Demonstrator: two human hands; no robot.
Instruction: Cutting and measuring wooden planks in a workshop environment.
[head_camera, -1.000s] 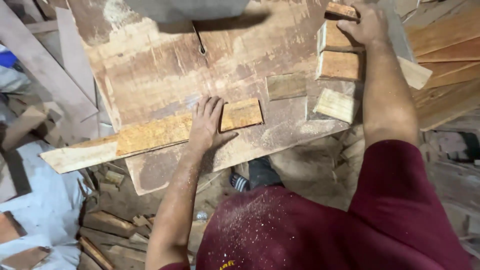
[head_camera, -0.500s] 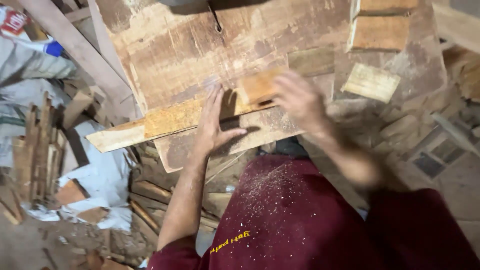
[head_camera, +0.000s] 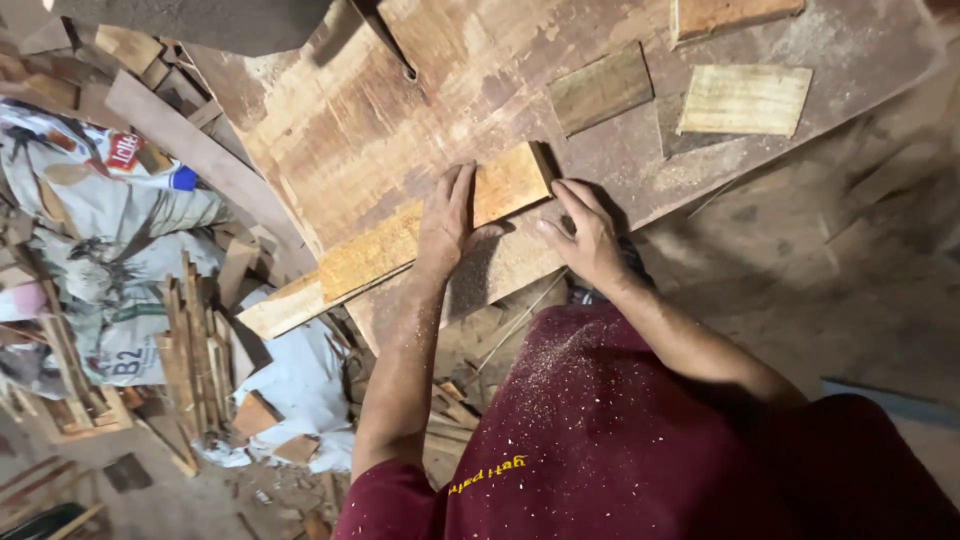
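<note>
A long, light wooden plank (head_camera: 385, 250) lies slanted across a worn, dusty wooden workbench (head_camera: 420, 110). My left hand (head_camera: 447, 222) rests flat on the plank near its right end, fingers together. My right hand (head_camera: 585, 235) touches the plank's right end with spread fingers, palm on the bench. Neither hand grips anything. My forearms and dark red shirt are speckled with sawdust.
Short wooden offcuts (head_camera: 745, 98) (head_camera: 600, 88) lie on the bench at upper right. A dark slot (head_camera: 395, 48) cuts into the bench top. Wood scraps (head_camera: 195, 350) and printed sacks (head_camera: 90, 230) pile on the floor at left.
My right hand came down from the offcuts at the upper right to the plank's right end. My left hand stayed on the plank. The view shifted left.
</note>
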